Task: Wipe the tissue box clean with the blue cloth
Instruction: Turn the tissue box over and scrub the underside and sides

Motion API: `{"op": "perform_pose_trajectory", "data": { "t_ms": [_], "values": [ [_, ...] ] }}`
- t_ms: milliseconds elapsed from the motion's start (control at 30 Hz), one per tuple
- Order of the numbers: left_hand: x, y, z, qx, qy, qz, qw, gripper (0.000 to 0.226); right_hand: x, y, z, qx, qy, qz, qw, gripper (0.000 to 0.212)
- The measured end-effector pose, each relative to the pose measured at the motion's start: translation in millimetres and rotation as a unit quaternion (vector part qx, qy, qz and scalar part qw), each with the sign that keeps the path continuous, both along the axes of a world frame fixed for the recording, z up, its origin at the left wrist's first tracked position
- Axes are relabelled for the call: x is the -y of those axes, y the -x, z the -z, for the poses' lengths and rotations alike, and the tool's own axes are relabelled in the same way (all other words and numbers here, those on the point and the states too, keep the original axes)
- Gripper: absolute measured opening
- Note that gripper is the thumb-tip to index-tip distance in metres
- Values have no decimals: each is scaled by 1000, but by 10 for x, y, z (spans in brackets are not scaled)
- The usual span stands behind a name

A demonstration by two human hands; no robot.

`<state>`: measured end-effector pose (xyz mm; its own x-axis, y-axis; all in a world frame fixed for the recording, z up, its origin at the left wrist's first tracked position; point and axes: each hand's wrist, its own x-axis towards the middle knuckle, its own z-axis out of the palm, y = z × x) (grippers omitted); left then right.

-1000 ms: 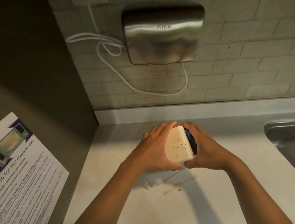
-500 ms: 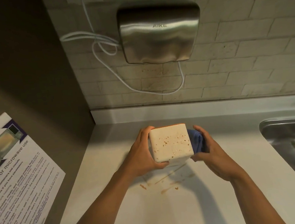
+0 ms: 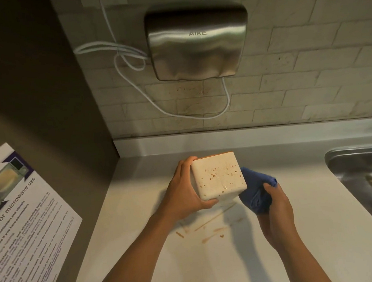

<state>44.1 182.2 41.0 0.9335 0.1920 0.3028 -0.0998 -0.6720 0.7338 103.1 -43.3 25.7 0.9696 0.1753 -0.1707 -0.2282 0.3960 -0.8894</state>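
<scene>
Left hand (image 3: 182,193) has its grip wrapped round the tissue box (image 3: 219,176), fingers behind its far left side and the thumb curled under the near lower corner, holding it tilted above the surface (image 3: 321,230), toward the back edge. Brown spots speckle the cream face turned to the camera. Right hand (image 3: 275,214) has its grip closed on the bunched blue cloth (image 3: 254,190), which lies against the box's right side and partly behind it.

Under the box, brown smears (image 3: 209,228) streak the surface, part of them in the shadow of the box and hands. A steel sink (image 3: 366,178) is set in at the right edge. On the tiled wall (image 3: 308,64) behind the back edge hangs a steel hand dryer (image 3: 197,42), its white cord (image 3: 130,63) looped to its left. At the left edge stands a dark panel carrying a printed microwave notice (image 3: 20,220).
</scene>
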Motion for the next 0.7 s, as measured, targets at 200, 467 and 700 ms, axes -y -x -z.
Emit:
{"op": "perform_pose_trajectory", "data": {
  "t_ms": [200,467,700],
  "values": [
    [-46,-50,18,-11,3,3,1000,111,-5,108,-29,84,90,-19,992,29],
    [-49,-112,31,-3,-16,-1,1000,113,-112,-190,-367,206,246,-31,947,22],
    [-98,-182,23,-19,0,4,1000,113,-119,106,-301,336,344,8,877,57]
  ]
}}
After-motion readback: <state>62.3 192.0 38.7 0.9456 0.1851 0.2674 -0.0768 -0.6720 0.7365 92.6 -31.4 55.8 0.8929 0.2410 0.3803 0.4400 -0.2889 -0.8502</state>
